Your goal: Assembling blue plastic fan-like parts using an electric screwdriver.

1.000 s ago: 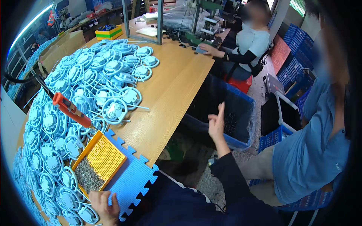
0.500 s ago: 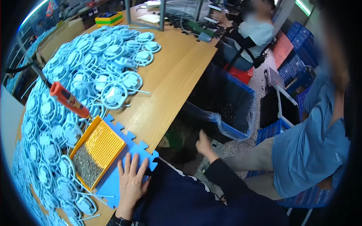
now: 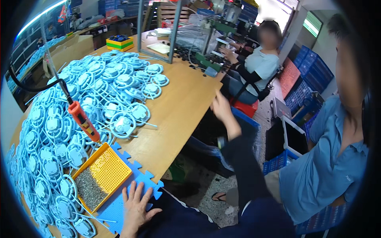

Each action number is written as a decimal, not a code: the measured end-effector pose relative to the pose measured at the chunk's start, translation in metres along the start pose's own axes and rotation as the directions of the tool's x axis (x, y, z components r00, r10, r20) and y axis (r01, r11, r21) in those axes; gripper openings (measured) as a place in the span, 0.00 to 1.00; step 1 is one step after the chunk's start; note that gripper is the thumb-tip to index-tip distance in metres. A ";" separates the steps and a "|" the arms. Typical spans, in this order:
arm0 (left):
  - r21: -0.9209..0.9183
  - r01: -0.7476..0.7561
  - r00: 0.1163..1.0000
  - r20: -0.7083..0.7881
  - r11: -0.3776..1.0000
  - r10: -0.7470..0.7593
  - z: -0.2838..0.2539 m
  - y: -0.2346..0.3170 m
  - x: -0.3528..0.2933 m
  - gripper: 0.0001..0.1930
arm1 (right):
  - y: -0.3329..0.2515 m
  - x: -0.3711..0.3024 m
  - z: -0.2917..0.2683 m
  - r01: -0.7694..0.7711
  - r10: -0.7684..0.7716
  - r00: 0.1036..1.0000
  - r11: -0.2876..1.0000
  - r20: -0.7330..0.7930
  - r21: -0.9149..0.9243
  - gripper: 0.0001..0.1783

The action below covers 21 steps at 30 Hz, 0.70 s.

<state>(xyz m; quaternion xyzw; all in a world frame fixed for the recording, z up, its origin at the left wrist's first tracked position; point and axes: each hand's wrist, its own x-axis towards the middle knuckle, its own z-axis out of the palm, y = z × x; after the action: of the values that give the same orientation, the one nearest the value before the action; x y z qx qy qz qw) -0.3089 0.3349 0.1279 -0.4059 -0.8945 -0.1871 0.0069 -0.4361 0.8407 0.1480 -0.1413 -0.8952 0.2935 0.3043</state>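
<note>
My left hand lies with spread fingers on a blue foam mat with a jigsaw edge; it holds nothing. Touching that mat, a yellow tray with a gridded floor contains a heap of small metal screws. An orange-red electric screwdriver hangs tip down at the tray's far corner. My right hand is raised at the table's right edge, fingers stretched forward, with nothing visible in it. Left of the tray spreads a big pile of light-blue round plastic parts with cords.
A bin with a clear liner stands right of the wooden table. Beyond it a person sits at a bench machine. Another person in a blue shirt stands close on my right. Blue crates are stacked behind.
My right hand has swung up and forward from beside the bin to the table's edge. The view has tilted up a little. My left hand stays on the mat, its thumb now spread wider.
</note>
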 end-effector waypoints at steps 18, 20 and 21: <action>-0.007 -0.010 1.000 -0.001 1.000 0.010 -0.006 -0.012 -0.006 0.30 | -0.158 -0.004 0.082 0.286 -0.252 0.768 0.957 0.589 0.036 0.21; -0.062 -0.033 0.999 -0.033 0.998 0.031 -0.014 -0.006 -0.006 0.31 | -0.182 -0.037 0.090 0.305 -0.322 0.711 0.942 0.625 0.138 0.20; -0.085 -0.037 0.998 -0.060 0.996 0.032 -0.012 -0.012 -0.009 0.32 | -0.195 -0.049 0.104 0.314 -0.384 0.689 0.923 0.615 0.223 0.19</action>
<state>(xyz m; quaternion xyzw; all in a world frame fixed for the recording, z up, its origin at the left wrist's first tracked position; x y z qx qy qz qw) -0.3133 0.3175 0.1340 -0.4158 -0.8778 -0.2372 0.0188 -0.4783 0.6206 0.1778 0.1573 -0.9387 0.3051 0.0328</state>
